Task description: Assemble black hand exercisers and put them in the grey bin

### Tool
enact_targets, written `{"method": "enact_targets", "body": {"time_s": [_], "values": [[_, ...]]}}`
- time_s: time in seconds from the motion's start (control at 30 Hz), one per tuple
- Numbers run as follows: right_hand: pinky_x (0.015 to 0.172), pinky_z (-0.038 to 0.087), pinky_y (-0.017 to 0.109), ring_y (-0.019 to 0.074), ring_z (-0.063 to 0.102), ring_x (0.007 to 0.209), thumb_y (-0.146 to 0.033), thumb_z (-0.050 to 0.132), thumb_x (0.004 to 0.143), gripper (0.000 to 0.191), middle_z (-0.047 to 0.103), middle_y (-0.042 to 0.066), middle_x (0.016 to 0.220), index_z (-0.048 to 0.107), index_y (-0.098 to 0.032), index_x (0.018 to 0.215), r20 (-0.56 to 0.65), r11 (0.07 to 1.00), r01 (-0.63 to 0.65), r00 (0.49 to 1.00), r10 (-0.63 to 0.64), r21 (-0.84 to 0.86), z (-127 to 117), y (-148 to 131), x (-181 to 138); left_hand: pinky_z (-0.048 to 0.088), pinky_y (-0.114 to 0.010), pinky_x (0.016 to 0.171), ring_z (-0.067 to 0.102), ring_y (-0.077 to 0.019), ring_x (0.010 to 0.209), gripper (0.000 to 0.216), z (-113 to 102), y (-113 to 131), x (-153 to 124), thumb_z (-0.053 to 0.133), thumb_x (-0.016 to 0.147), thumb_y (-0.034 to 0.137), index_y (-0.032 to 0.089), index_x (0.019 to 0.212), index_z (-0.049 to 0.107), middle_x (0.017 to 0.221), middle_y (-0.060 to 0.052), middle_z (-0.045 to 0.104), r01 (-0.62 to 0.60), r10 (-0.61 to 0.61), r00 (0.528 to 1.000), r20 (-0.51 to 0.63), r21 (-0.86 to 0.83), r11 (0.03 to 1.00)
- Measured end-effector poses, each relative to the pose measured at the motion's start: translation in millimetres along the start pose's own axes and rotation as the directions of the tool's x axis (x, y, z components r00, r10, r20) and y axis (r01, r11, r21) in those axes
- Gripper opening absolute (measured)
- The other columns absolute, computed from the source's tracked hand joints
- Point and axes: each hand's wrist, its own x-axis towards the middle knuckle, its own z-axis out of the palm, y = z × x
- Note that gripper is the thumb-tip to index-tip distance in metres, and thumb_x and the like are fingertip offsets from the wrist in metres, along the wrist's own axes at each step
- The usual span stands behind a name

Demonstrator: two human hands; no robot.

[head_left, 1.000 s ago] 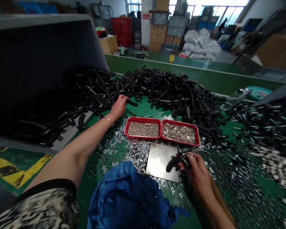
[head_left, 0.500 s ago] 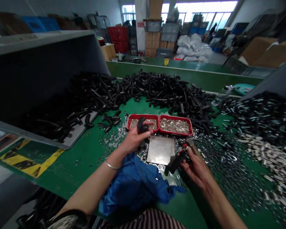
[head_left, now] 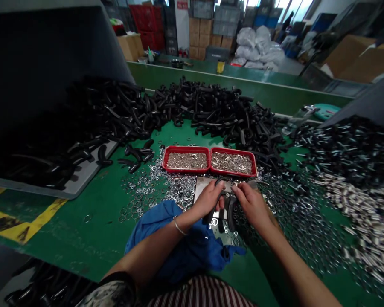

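My left hand (head_left: 208,199) and my right hand (head_left: 251,204) meet over a small metal plate (head_left: 202,185) on the green table (head_left: 83,238). Each hand is closed on a curved black rubber piece (head_left: 230,211); the two pieces touch between my hands. Just beyond them stand two red trays (head_left: 211,149) filled with small silver parts. Loose metal rings (head_left: 147,187) lie scattered around the plate. A blue cloth (head_left: 185,247) lies under my left forearm.
A big heap of black rubber pieces (head_left: 192,106) covers the far side of the table and spills from a grey bin (head_left: 51,64) at left. Black-and-silver parts (head_left: 355,170) pile up at right. Yellow-black floor tape (head_left: 22,221) shows lower left.
My left hand brought a black piece from the heap back to the plate and now meets my right hand, which has shifted slightly left with its own piece.
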Motion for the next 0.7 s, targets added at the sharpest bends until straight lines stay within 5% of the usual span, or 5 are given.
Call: {"method": "enact_targets", "body": {"time_s": [0.5, 0.7], "values": [[0.061, 0.04, 0.027, 0.0176, 0.056, 0.062, -0.048, 0.045, 0.097, 0.03, 0.059, 0.0, 0.068, 0.054, -0.022, 0.086, -0.005, 0.997, 0.063, 0.998, -0.063, 0.054, 16, 0, 1, 0.036, -0.022, 0.041, 0.05, -0.0138, 0.039, 0.052, 6, -1, -10, 0.028, 0.097, 0.066, 0.02, 0.109, 0.047, 0.048, 0.007, 0.048, -0.009, 0.032, 0.995, -0.091, 0.242, 0.97], [0.057, 0.041, 0.026, 0.015, 0.053, 0.058, -0.049, 0.048, 0.096, 0.032, 0.053, -0.002, 0.064, 0.052, -0.022, 0.078, 0.124, 0.983, 0.017, 0.991, -0.04, 0.182, -3, -14, -4, 0.05, -0.033, 0.069, 0.069, -0.024, 0.077, 0.049, 0, 17, -20, 0.026, 0.101, 0.057, 0.018, 0.12, 0.047, 0.071, -0.004, 0.066, -0.067, 0.123, 0.99, -0.066, 0.545, 0.836]]}}
